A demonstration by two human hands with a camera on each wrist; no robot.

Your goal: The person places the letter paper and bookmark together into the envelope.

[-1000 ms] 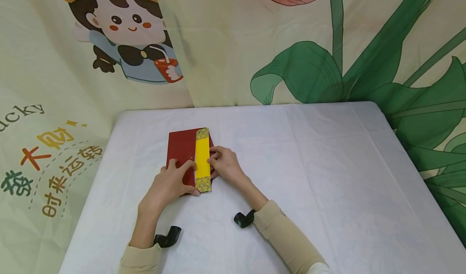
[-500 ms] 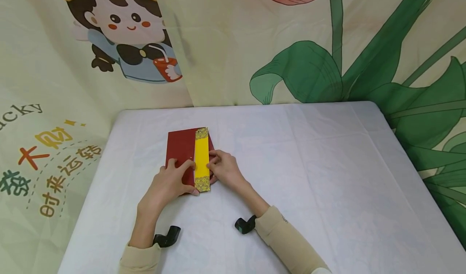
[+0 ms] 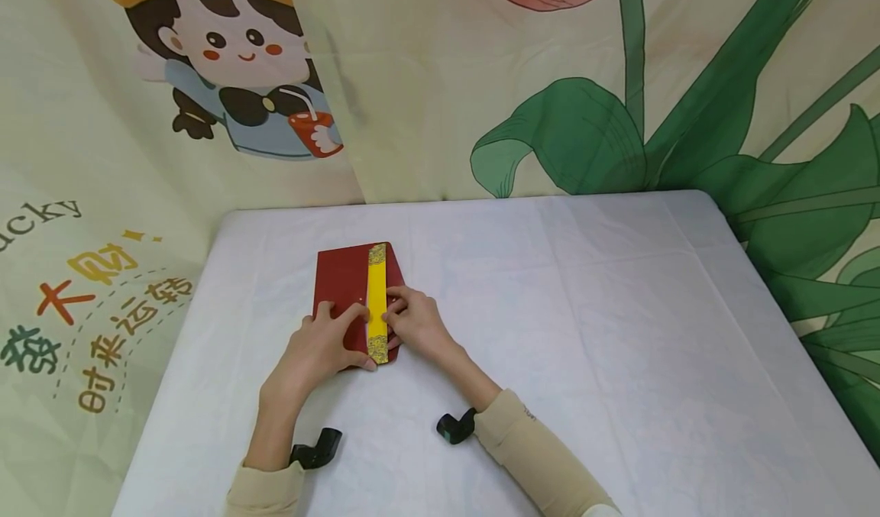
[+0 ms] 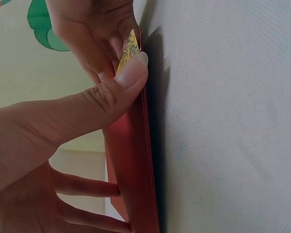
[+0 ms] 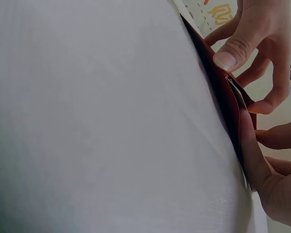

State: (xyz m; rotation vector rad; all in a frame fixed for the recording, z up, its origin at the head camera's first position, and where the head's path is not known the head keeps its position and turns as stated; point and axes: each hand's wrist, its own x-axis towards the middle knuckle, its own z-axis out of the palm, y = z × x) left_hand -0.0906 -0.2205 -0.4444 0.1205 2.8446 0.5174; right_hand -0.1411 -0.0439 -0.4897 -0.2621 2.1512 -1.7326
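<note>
A flat dark red envelope (image 3: 344,273) lies on the left part of the white table in the head view. Along its right side shows a yellow card (image 3: 377,288) with patterned ends, narrow between bare red on either side. My left hand (image 3: 323,349) holds the envelope, its thumb at the near edge and its bent fingers on the face. My right hand (image 3: 421,322) pinches the card's right edge with thumb and fingertips. In the left wrist view a patterned corner of the card (image 4: 129,52) sticks up behind the left thumb (image 4: 133,70). Parted layers of the envelope (image 5: 233,111) show in the right wrist view.
A white cloth covers the table (image 3: 584,334). Behind it hangs a printed curtain (image 3: 412,120) with a cartoon figure and large green leaves. Black wrist-worn devices (image 3: 319,448) show below both hands.
My right hand has moved left with the card's right edge, so the visible yellow strip is narrower and more red shows to its right. The left hand stays in place.
</note>
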